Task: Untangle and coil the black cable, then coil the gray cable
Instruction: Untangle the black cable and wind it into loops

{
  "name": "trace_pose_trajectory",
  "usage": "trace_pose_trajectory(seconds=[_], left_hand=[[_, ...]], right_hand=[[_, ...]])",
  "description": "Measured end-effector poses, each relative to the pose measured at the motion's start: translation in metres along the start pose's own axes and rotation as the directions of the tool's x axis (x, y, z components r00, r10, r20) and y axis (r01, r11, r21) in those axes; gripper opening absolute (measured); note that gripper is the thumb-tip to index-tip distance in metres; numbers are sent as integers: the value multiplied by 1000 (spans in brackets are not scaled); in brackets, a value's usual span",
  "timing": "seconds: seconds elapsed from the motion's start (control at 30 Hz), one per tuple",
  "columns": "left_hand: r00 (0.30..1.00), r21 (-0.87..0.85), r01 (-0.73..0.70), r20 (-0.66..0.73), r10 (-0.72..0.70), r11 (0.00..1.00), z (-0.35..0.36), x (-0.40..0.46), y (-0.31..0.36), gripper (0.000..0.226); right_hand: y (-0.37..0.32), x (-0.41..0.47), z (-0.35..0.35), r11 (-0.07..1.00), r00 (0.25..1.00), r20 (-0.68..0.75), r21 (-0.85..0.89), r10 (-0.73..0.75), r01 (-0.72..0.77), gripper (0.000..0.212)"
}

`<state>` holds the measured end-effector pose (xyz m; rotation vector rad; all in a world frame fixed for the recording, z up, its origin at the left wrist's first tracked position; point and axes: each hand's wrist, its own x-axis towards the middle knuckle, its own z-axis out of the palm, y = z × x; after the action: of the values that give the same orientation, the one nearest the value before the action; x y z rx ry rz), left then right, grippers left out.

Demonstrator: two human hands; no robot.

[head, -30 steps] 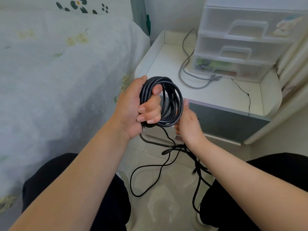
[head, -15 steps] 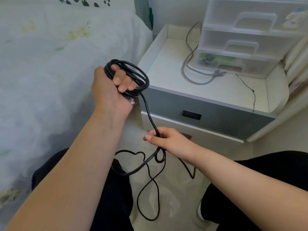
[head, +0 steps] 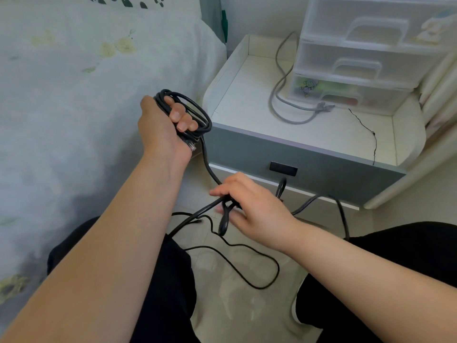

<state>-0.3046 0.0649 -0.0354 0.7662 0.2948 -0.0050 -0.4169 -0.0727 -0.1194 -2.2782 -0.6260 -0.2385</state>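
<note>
Your left hand [head: 163, 125] still grips the black cable [head: 188, 112] coil, held beside the bed [head: 74, 95]. Your right hand [head: 249, 209] has dropped low and now pinches a knot in the loose run trailing to the floor. Coiling is paused; clear that tangle first. Gray cable [head: 284, 105] lies untouched on the nightstand [head: 247, 100].

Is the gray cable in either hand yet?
No. The gray cable lies on the nightstand; both hands are on the black cable.
</note>
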Motion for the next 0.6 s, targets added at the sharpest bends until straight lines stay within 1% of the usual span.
trace_pose_trajectory(seconds=[0.1,0.2,0.27,0.33,0.4,0.43,0.5,0.53,0.6], left_hand=[[998,125,6,68,-14,992,0,-4,-7,43],[987,343,-27,158,-30,939,3,-6,-15,43],[975,519,-86,220,-35,850,4,-9,-21,44],[953,657,-163,298,-55,736,5,-14,-27,45],[930,769,-229,353,-99,598,5,-20,-32,46],[919,816,-267,376,-119,512,6,-22,-35,46],[902,884,-349,407,-145,311,7,-25,-42,48],[903,908,-360,397,-166,214,9,-27,-46,49],[914,947,-313,322,-247,76,10,-27,-52,52]], right_hand=[[6,4,-11,993,989,-96,-51,-112,108,25],[2,5,-24,996,992,-110,-63,-68,61,23],[-2,5,-31,997,997,-69,-79,-16,11,29],[-4,7,-35,995,999,-16,-96,28,-29,34],[-3,9,-40,994,999,15,-103,48,-46,38],[-3,10,-43,993,999,20,-112,43,-41,37],[-2,12,-48,987,999,28,-160,33,-28,39],[-1,13,-50,982,999,36,-187,34,-26,39],[0,15,-56,976,998,52,-217,38,-25,35]])
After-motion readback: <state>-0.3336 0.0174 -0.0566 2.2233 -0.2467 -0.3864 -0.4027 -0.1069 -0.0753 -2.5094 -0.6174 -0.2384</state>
